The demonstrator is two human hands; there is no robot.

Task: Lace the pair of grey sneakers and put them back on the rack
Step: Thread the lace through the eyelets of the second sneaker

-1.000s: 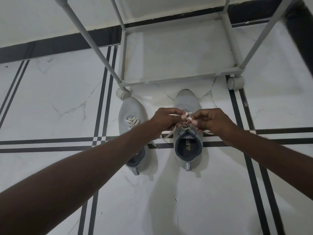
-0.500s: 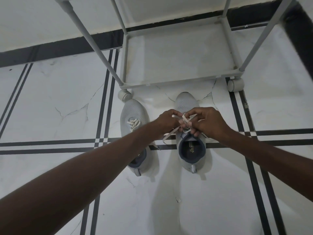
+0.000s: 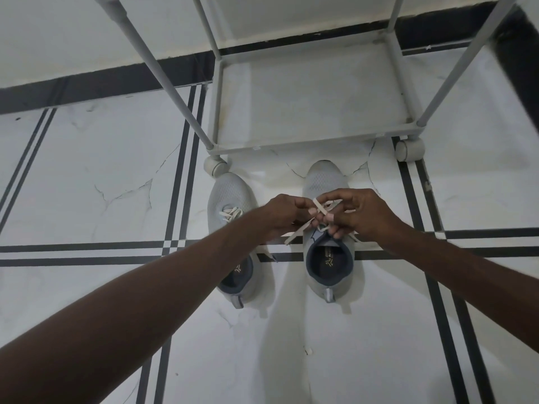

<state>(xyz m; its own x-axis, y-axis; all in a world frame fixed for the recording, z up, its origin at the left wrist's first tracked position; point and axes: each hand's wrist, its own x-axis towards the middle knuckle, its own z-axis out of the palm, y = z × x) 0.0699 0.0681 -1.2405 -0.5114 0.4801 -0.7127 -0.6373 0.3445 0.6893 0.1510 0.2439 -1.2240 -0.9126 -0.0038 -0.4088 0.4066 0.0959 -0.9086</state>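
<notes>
Two grey sneakers stand side by side on the floor, toes toward the rack. The left sneaker (image 3: pixel 230 196) has its pale lace tied over the tongue; my left forearm crosses its heel. Over the tongue of the right sneaker (image 3: pixel 325 179) my left hand (image 3: pixel 284 212) and my right hand (image 3: pixel 360 212) meet, each pinching a strand of its white lace (image 3: pixel 319 207). The strands cross between my fingertips, and one loose end trails down to the left. The grey rack (image 3: pixel 309 144) stands just beyond the toes, its bottom shelf bare.
The floor is white marble with dark stripe inlays and a black skirting band along the wall. The rack rests on round feet, one (image 3: pixel 215 167) touching the left sneaker's toe and one (image 3: pixel 409 149) at the right. Slanted rack poles rise at both sides.
My hands have drawn closer over the right sneaker's tongue and the lace strands now cross between my fingers. The view has shifted slightly nearer. Both sneakers stay in place.
</notes>
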